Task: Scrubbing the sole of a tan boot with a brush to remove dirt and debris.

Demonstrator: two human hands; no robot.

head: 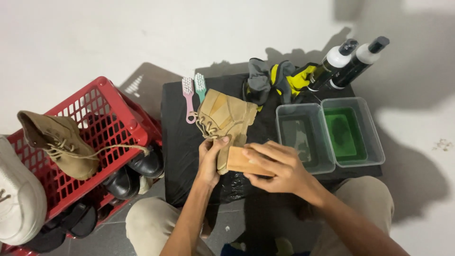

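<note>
Left hand (210,159) grips the tan boot (223,119) on the black table (180,142); right hand (277,167), fingers closed around a wooden brush (239,162), presses against the boot's sole end.

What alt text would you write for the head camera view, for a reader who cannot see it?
Seen from above, a seated person's left hand steadies a tan lace-up boot on a black table while the right hand presses a wooden brush to it. Two clear tubs stand right; a red crate of shoes stands left.
</note>
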